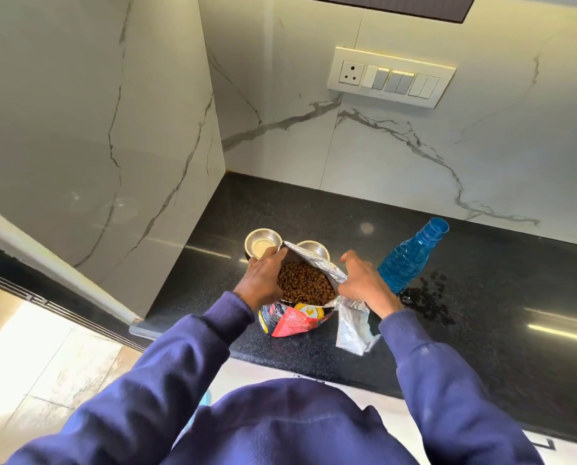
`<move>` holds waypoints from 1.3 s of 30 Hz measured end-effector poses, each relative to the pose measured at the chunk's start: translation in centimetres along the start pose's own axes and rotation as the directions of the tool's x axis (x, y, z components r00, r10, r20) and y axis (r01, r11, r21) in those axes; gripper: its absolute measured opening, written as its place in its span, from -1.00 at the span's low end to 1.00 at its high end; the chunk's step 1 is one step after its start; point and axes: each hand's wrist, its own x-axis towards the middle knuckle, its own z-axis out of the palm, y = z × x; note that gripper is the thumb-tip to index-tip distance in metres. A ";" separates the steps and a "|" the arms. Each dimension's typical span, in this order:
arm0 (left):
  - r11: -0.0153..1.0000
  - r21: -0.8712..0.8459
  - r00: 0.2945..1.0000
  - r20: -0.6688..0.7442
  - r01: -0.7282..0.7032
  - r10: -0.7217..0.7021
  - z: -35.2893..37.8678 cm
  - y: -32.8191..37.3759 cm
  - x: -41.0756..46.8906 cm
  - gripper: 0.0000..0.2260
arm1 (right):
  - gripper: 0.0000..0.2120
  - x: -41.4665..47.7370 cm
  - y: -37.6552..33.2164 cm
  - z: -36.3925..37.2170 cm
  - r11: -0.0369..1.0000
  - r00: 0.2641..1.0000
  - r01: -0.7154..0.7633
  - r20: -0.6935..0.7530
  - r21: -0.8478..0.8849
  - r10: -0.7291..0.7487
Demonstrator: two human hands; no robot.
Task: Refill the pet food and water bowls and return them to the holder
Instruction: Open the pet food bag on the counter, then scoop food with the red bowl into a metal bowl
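An open pet food bag (pixel 294 318) stands on the black counter (pixel 482 297), brown kibble (pixel 305 283) showing in its mouth. My left hand (pixel 262 278) grips the bag's left rim. My right hand (pixel 364 283) holds the foil edge on the right, fingers partly spread. Behind the bag sit two steel bowls: the left bowl (pixel 263 242) looks bare inside, the right bowl (pixel 315 247) is half hidden by the foil flap. A blue plastic water bottle (pixel 411 256) without a cap stands to the right of my right hand.
A torn foil strip (pixel 352 330) hangs from the bag toward the counter's front edge. Marble walls close the corner at the back and left. A switch panel (pixel 389 77) is on the back wall. Tiled floor (pixel 45 364) lies at lower left.
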 end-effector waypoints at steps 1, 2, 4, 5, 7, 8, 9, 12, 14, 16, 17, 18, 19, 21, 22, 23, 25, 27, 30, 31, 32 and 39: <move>1.000 0.006 1.000 0.019 0.002 -0.002 -0.1 0.0 -0.1 -0.16 | -0.42 0.0 0.2 0.1 1.000 1.000 -0.004 -0.004 0.012 0.004; 1.000 0.013 0.999 0.048 0.001 -0.001 0.0 -0.2 -0.2 -0.15 | -0.44 0.0 0.3 0.4 1.000 1.000 -0.010 -0.006 0.018 0.011; 1.000 0.018 0.994 0.104 -0.014 0.012 0.1 -0.7 -0.2 -0.14 | -0.45 0.0 0.4 0.6 1.000 1.000 -0.021 -0.011 0.016 0.021; 1.000 0.023 0.992 0.127 -0.022 0.018 0.1 -0.8 -0.1 -0.12 | -0.46 -0.1 0.3 0.5 1.000 1.000 -0.026 -0.013 0.010 0.026; 0.998 0.060 0.989 0.144 -0.037 0.028 0.0 -0.7 0.4 -0.11 | -0.48 0.0 0.3 0.2 0.999 0.999 -0.037 -0.015 0.013 0.037; 0.996 0.077 0.990 0.137 -0.040 0.029 -0.2 -0.5 0.7 -0.11 | -0.48 0.0 0.2 0.0 0.999 0.999 -0.038 -0.022 0.020 0.039; 0.994 0.094 0.992 0.125 -0.047 0.035 -0.5 -0.1 0.9 -0.13 | -0.49 -0.1 0.3 -0.2 0.999 0.999 -0.035 -0.034 0.021 0.036; 0.998 0.043 0.995 0.088 -0.053 0.049 -1.4 -0.2 1.4 -0.24 | -0.52 -0.3 0.6 -1.2 1.000 0.997 0.011 -0.072 0.004 -0.011; 0.994 -0.099 0.998 0.040 -0.039 0.043 -1.7 -1.1 1.6 -0.35 | -0.52 -0.4 1.1 -1.9 0.996 0.996 0.063 -0.074 0.058 -0.059; 0.973 -0.222 0.998 -0.003 -0.060 0.061 -2.1 -1.4 1.6 -0.46 | -0.55 -0.5 1.5 -2.7 0.989 0.991 0.117 -0.075 0.096 -0.110; 0.966 -0.247 0.997 -0.019 -0.079 0.077 -2.6 -1.4 1.6 -0.50 | -0.57 -0.5 1.5 -3.1 0.984 0.988 0.142 -0.082 0.108 -0.134; 0.960 -0.262 0.995 -0.028 -0.099 0.095 -3.2 -1.4 1.7 -0.53 | -0.58 -0.6 1.4 -3.5 0.979 0.984 0.164 -0.096 0.120 -0.153; 0.953 -0.277 0.993 -0.034 -0.119 0.114 -4.0 -1.2 1.7 -0.54 | -0.58 -0.7 1.2 -4.1 0.973 0.978 0.187 -0.114 0.134 -0.172; 0.936 -0.320 0.990 -0.051 -0.144 0.135 -6.0 -0.9 1.6 -0.54 | -0.59 -1.3 0.6 -5.4 0.956 0.964 0.242 -0.154 0.166 -0.217; 0.926 -0.341 0.986 -0.073 -0.165 0.149 -7.2 -0.7 1.4 -0.54 | -0.62 -1.7 0.3 -6.2 0.946 0.954 0.271 -0.178 0.180 -0.240; 0.916 -0.350 0.980 -0.100 -0.197 0.173 -8.5 -0.3 1.1 -0.55 | -0.64 -2.3 0.0 -7.1 0.934 0.944 0.300 -0.202 0.196 -0.261; 0.891 -0.348 0.955 -0.165 -0.291 0.247 -11.3 1.0 0.2 -0.57 | -0.70 -3.5 -0.6 -9.4 0.906 0.918 0.358 -0.263 0.228 -0.296; 0.853 -0.344 0.916 -0.230 -0.392 0.328 -14.3 2.8 -0.7 -0.59 | -0.75 -4.6 -1.3 -12.2 0.875 0.880 0.418 -0.349 0.245 -0.322; 0.766 -0.347 0.829 -0.371 -0.541 0.418 -18.7 7.1 -1.9 -0.61 | -0.82 -6.7 -2.5 -17.6 0.825 0.775 0.520 -0.527 0.221 -0.347; 0.729 -0.350 0.795 -0.419 -0.588 0.439 -20.1 8.8 -2.2 -0.62 | -0.82 -7.6 -2.9 -19.6 0.808 0.732 0.554 -0.580 0.200 -0.357; 0.698 -0.348 0.762 -0.464 -0.626 0.451 -21.2 10.2 -2.6 -0.63 | -0.83 -8.4 -3.3 -21.3 0.793 0.691 0.583 -0.621 0.176 -0.370; 0.594 -0.208 0.513 -0.756 -0.777 0.407 -25.9 18.7 -1.5 -0.60 | -0.89 -10.9 -5.4 -33.1 0.720 0.387 0.693 -0.818 -0.045 -0.424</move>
